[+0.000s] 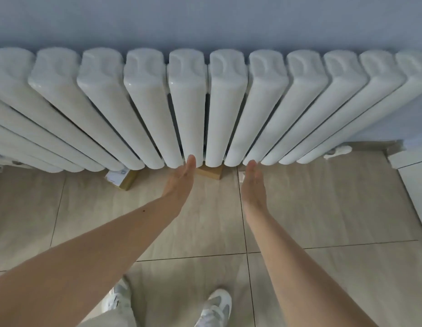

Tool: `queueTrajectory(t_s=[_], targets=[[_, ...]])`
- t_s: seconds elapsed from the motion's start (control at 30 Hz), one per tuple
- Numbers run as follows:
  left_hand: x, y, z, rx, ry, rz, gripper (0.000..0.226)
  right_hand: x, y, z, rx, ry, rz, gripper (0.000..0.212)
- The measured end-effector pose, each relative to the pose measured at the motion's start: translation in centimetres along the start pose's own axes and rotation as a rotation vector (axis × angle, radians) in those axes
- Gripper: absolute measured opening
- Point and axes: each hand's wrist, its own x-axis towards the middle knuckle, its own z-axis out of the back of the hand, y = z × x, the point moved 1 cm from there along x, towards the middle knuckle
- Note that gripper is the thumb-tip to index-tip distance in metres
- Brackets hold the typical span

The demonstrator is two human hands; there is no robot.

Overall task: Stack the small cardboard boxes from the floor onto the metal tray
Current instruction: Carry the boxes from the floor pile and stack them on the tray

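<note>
Head view: both arms reach forward and down toward the bottom of a white radiator (205,102). The left hand (181,178) has straight fingers held together, palm turned inward, and it holds nothing; its fingertips are near the lower end of a radiator column, but contact I cannot tell. The right hand (253,182) is the same, flat and extended, w/ nothing in it, palm facing the left one.

Between the two hands, a plain cardboard box (211,172) lies on the tiled floor (323,208), approx. half hidden under the radiator. A second box with a white label (121,178) lies to the left, also partly under the columns. Just beside the right hand's fingers a small pale corner (241,177) shows; it is too much covered to name it.

Count: 2 boxes sure, 2 hands, 2 grey-white shoes (214,308) at the bottom edge, cut off. Radiator columns continue out of frame on both sides.
</note>
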Motion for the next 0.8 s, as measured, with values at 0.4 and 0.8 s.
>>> queueTrajectory(t_s=[0.4, 0.8], targets=[[23.2, 14.4, -7.0, 0.102, 0.015, -0.075, 0.120, 20.2, -16.4, -12.7, 0.019, 0.027, 0.134, 0.072], [34.6, 19.6, -10.8, -0.031, -0.043, -0.257, 0.111, 29.0, -21.5, -17.0, 0.079, 0.102, 0.129, 0.076]])
